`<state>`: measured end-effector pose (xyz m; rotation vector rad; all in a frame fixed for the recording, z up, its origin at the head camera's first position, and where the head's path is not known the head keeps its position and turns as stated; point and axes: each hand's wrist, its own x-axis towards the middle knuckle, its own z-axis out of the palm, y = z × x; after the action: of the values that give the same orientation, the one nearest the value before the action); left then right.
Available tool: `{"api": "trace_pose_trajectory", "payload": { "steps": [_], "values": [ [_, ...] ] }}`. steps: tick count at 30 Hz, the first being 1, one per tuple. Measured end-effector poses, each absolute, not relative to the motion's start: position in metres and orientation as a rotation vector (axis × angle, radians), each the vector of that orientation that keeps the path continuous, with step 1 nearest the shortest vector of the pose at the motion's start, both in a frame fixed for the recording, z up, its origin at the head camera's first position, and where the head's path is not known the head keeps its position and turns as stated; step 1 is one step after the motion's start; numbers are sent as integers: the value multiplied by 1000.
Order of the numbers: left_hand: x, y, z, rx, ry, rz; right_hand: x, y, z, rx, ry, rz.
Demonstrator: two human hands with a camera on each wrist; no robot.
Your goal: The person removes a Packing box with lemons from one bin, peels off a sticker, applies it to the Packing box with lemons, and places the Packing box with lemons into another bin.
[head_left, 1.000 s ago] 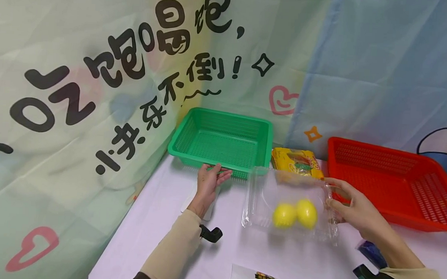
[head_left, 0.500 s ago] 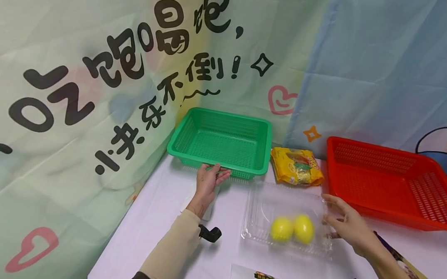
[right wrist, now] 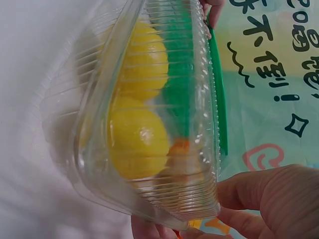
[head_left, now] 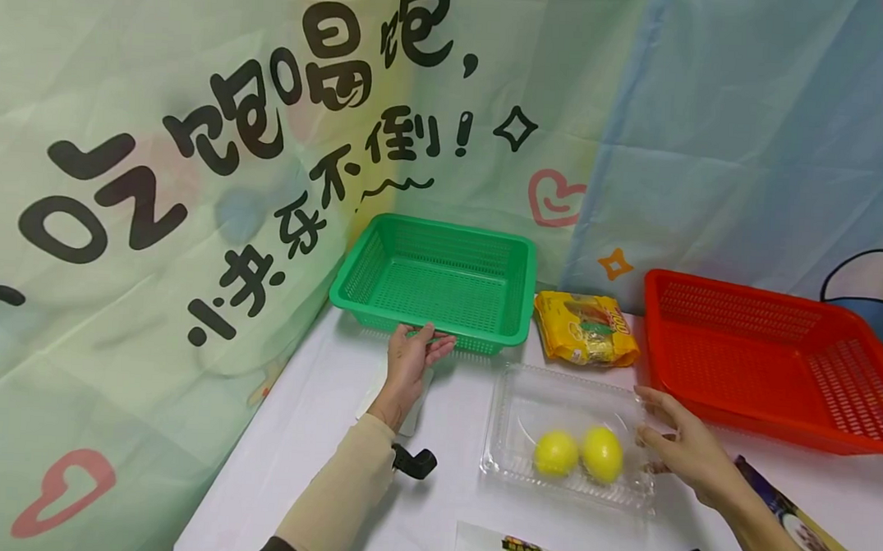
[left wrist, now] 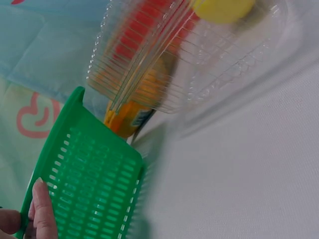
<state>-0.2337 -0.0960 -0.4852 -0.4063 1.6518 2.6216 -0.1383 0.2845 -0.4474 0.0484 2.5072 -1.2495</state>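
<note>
Main change: the clear container [head_left: 515, 414] sits lower and nearer the person than a second ago, and no longer overlaps the yellow packet [head_left: 589, 330]; between the last two head pictures it barely shifts. Reads as the lowering being all but done, my judgement, since I can't tell whether its base touches the table [head_left: 279, 445]. Right hand [head_left: 688, 455] grasps the container's right end, thumb over the edge and fingers beneath (right wrist view shows this best). Left hand [head_left: 408, 368] hasn't budged: it pinches the near rim of the green basket [head_left: 448, 296], a digit on either side. Container is in front of the packet, between the hands, with the red basket [head_left: 741, 362] behind and to the right. Looks: see-through, rectangular, finely ribbed walls, beaded edge, rounded corners, some glare. Two yellow fruits [head_left: 602, 453] (lemons, by the look of them) show inside, side by side in the near half. Can't tell if the lid is fastened.
</note>
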Motion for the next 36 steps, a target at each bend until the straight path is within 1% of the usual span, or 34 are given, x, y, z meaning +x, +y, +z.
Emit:
{"api": "trace_pose_trajectory", "payload": {
  "steps": [9,17,21,27,31,36],
  "values": [
    [-231,-94,-484,-385,1652,2622,-133,286,-446,31,2502,-1245],
    [-221,-99,-485,-331,1732,2461,-128,291,-443,82,2492,-1210],
    [-206,-107,-485,-272,1875,2288,-118,295,-437,101,2619,-1095],
    [-177,-119,-485,-197,1982,2060,-92,297,-421,104,2927,-963],
    [-155,-123,-486,-118,2015,1949,-76,288,-411,154,3045,-987],
    [-129,-122,-486,-60,1985,1889,-58,271,-407,202,3011,-1093]
  ]
}}
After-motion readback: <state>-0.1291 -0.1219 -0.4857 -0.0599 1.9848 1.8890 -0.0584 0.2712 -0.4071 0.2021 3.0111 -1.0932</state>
